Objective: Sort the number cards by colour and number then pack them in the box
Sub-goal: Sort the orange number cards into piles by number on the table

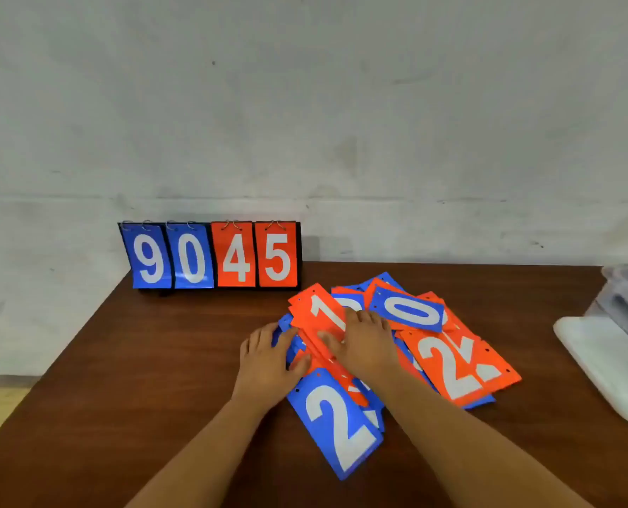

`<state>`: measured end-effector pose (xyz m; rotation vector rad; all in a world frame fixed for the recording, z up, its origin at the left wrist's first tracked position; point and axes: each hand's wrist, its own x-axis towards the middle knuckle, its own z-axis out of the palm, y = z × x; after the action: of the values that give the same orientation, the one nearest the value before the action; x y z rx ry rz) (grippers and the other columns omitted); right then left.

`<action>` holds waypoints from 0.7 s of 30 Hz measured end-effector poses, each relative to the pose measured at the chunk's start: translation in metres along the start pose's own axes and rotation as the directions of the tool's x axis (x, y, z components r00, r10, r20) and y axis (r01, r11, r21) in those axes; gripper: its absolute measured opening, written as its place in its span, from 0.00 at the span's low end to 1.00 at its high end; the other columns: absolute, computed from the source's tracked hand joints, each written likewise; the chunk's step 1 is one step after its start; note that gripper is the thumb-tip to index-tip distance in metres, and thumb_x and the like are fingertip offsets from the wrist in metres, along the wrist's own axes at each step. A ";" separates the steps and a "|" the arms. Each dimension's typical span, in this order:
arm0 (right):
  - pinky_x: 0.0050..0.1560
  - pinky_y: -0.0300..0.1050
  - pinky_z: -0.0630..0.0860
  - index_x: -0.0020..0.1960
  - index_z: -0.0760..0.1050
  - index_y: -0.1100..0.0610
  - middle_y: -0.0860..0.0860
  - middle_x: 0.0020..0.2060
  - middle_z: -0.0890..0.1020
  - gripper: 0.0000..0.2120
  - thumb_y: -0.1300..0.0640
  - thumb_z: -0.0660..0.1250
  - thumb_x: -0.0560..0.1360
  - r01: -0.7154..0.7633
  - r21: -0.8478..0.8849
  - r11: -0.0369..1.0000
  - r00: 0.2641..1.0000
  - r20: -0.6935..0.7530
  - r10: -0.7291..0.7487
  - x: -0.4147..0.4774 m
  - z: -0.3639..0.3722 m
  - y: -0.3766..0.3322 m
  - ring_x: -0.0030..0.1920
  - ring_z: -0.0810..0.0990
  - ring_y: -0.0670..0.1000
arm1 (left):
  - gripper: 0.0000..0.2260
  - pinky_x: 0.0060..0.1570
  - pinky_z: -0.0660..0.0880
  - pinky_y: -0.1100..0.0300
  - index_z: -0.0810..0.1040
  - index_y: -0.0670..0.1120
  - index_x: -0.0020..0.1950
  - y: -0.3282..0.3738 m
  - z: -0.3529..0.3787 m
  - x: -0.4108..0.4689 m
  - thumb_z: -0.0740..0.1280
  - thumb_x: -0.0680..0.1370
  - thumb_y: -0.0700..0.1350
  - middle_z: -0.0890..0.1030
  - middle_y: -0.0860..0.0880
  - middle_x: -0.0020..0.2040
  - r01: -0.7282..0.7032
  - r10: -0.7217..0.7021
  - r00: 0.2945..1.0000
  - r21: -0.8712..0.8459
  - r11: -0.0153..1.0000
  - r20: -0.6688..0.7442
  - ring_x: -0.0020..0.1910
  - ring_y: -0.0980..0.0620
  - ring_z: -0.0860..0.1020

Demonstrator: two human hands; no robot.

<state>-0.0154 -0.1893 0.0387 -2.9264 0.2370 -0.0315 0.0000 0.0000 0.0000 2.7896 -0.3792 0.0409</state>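
Head view: the number cards lie heaped mid-table, near the scoreboard. The left hand lies flat on the heap's left edge. The right hand presses spread fingers on the diagonal orange 1 card. The blue 2 card points its holed end away; the blue 0 card lies crosswise.

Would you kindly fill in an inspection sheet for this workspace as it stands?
Surface: brown wooden table.
Job's things: loose pile of blue and orange number cards, mixed and overlapping, not yet sorted.
Clutter: black flip scoreboard at the back showing 9 0 4 5; translucent plastic container and white plastic tray at the right edge, possibly the box.
Grippers: left hand and right hand rest on the pile.
Cables: nothing seen.
Surroundings: scuffed grey-white wall behind.
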 end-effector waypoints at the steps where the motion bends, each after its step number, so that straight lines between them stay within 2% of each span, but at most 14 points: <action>1: 0.71 0.58 0.60 0.74 0.61 0.57 0.57 0.69 0.69 0.38 0.31 0.55 0.75 -0.001 -0.015 1.000 1.000 -0.010 0.001 0.004 0.005 -0.001 0.70 0.65 0.60 | 0.35 0.71 0.57 0.50 0.68 0.57 0.72 -0.001 0.004 -0.001 0.47 0.71 0.70 0.67 0.49 0.72 -0.027 0.028 0.999 0.023 0.999 -0.036 0.72 0.49 0.63; 3: 0.70 0.60 0.60 0.73 0.61 0.56 0.59 0.70 0.67 0.36 0.34 0.62 0.74 -0.021 -0.023 1.000 1.000 -0.016 0.020 0.012 0.012 -0.005 0.70 0.64 0.61 | 0.34 0.71 0.57 0.51 0.69 0.57 0.72 -0.004 0.013 -0.001 0.47 0.72 0.70 0.67 0.50 0.72 -0.055 0.061 0.993 0.062 0.997 -0.104 0.72 0.49 0.63; 5: 0.69 0.61 0.60 0.72 0.63 0.56 0.59 0.70 0.65 0.34 0.39 0.67 0.73 -0.067 0.042 0.997 0.998 -0.009 0.067 0.017 0.013 -0.008 0.70 0.62 0.62 | 0.34 0.71 0.57 0.51 0.69 0.56 0.72 -0.008 0.015 -0.002 0.47 0.72 0.71 0.67 0.51 0.72 -0.070 0.075 0.989 0.047 0.996 -0.129 0.72 0.50 0.63; 7: 0.67 0.59 0.64 0.70 0.67 0.56 0.58 0.67 0.69 0.27 0.48 0.68 0.74 -0.062 0.108 0.992 0.996 -0.060 0.069 0.018 0.015 -0.006 0.68 0.66 0.61 | 0.34 0.72 0.56 0.52 0.68 0.57 0.73 -0.010 0.019 -0.005 0.48 0.72 0.71 0.66 0.51 0.73 -0.074 0.076 0.991 0.021 0.997 -0.112 0.73 0.50 0.61; 9: 0.57 0.50 0.72 0.60 0.77 0.57 0.56 0.57 0.79 0.15 0.55 0.67 0.75 0.010 0.298 0.954 0.987 -0.153 0.037 0.017 0.008 -0.003 0.60 0.75 0.58 | 0.30 0.72 0.53 0.51 0.69 0.57 0.72 -0.005 0.012 -0.009 0.52 0.74 0.69 0.64 0.50 0.74 -0.053 0.047 0.990 -0.044 0.998 -0.133 0.74 0.49 0.59; 11: 0.44 0.42 0.72 0.51 0.81 0.59 0.54 0.46 0.84 0.08 0.58 0.66 0.76 0.045 0.584 0.810 0.978 -0.191 0.083 0.004 -0.008 -0.004 0.48 0.81 0.54 | 0.24 0.71 0.56 0.50 0.74 0.55 0.68 0.004 -0.001 -0.017 0.57 0.78 0.65 0.67 0.50 0.71 -0.006 -0.035 0.971 -0.173 0.985 -0.236 0.72 0.49 0.61; 12: 0.42 0.41 0.71 0.50 0.81 0.60 0.53 0.44 0.84 0.07 0.59 0.66 0.76 0.055 0.688 0.723 0.976 -0.191 0.107 -0.007 -0.016 -0.006 0.44 0.81 0.52 | 0.23 0.69 0.61 0.50 0.75 0.53 0.66 0.010 -0.010 -0.023 0.58 0.78 0.64 0.70 0.50 0.68 0.021 -0.101 0.966 -0.317 0.948 -0.238 0.69 0.50 0.65; 13: 0.40 0.41 0.73 0.49 0.81 0.60 0.53 0.43 0.83 0.06 0.59 0.67 0.76 0.070 0.754 0.654 0.978 -0.182 0.106 -0.020 -0.024 -0.009 0.42 0.81 0.50 | 0.22 0.65 0.66 0.52 0.76 0.51 0.64 0.018 -0.021 -0.030 0.59 0.78 0.64 0.73 0.51 0.65 0.043 -0.163 0.967 -0.502 0.864 -0.198 0.66 0.52 0.69; 14: 0.41 0.42 0.76 0.49 0.81 0.61 0.52 0.42 0.84 0.06 0.60 0.67 0.76 0.078 0.792 0.605 0.984 -0.158 0.079 -0.035 -0.029 -0.013 0.41 0.81 0.50 | 0.21 0.60 0.71 0.55 0.77 0.51 0.62 0.025 -0.031 -0.037 0.61 0.78 0.63 0.76 0.52 0.62 0.073 -0.210 0.970 -0.671 0.738 -0.126 0.62 0.53 0.73; 15: 0.43 0.44 0.78 0.49 0.82 0.61 0.53 0.43 0.84 0.06 0.60 0.68 0.76 0.080 0.818 0.569 0.991 -0.127 0.044 -0.049 -0.032 -0.017 0.42 0.82 0.51 | 0.17 0.54 0.73 0.59 0.76 0.50 0.61 0.031 -0.040 -0.045 0.64 0.78 0.59 0.78 0.52 0.60 0.097 -0.228 0.971 -0.772 0.628 -0.064 0.59 0.54 0.76; 16: 0.45 0.47 0.79 0.48 0.82 0.62 0.55 0.42 0.85 0.05 0.60 0.69 0.76 0.064 0.841 0.537 0.996 -0.087 0.018 -0.063 -0.030 -0.021 0.43 0.83 0.53 | 0.14 0.49 0.74 0.61 0.76 0.50 0.61 0.035 -0.047 -0.054 0.66 0.78 0.54 0.79 0.51 0.58 0.095 -0.224 0.973 -0.813 0.574 -0.045 0.56 0.54 0.78; 17: 0.45 0.49 0.79 0.45 0.82 0.62 0.56 0.40 0.84 0.06 0.60 0.69 0.75 0.049 0.858 0.512 0.998 -0.056 -0.001 -0.076 -0.029 -0.023 0.42 0.83 0.56 | 0.12 0.47 0.76 0.62 0.75 0.48 0.62 0.037 -0.052 -0.063 0.67 0.79 0.48 0.81 0.50 0.56 0.082 -0.220 0.974 -0.821 0.565 -0.054 0.54 0.53 0.79; 19: 0.39 0.49 0.76 0.35 0.76 0.59 0.55 0.31 0.78 0.13 0.56 0.68 0.76 0.046 0.854 0.519 0.999 -0.043 -0.017 -0.095 -0.028 -0.022 0.32 0.77 0.55 | 0.12 0.47 0.78 0.59 0.75 0.45 0.62 0.035 -0.058 -0.080 0.66 0.79 0.40 0.82 0.47 0.52 0.074 -0.240 0.968 -0.836 0.545 -0.071 0.51 0.51 0.81; 21: 0.36 0.47 0.70 0.34 0.71 0.58 0.55 0.29 0.74 0.16 0.53 0.65 0.78 0.071 0.753 0.654 0.997 -0.077 -0.020 -0.109 -0.023 -0.013 0.31 0.72 0.52 | 0.11 0.46 0.78 0.58 0.75 0.44 0.61 0.027 -0.059 -0.097 0.65 0.79 0.38 0.83 0.47 0.49 0.101 -0.290 0.955 -0.842 0.530 -0.068 0.50 0.50 0.82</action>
<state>-0.1222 -0.1641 0.0636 -2.0784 0.1127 -0.1838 -0.1000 0.0195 0.0570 1.8111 0.0091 0.0672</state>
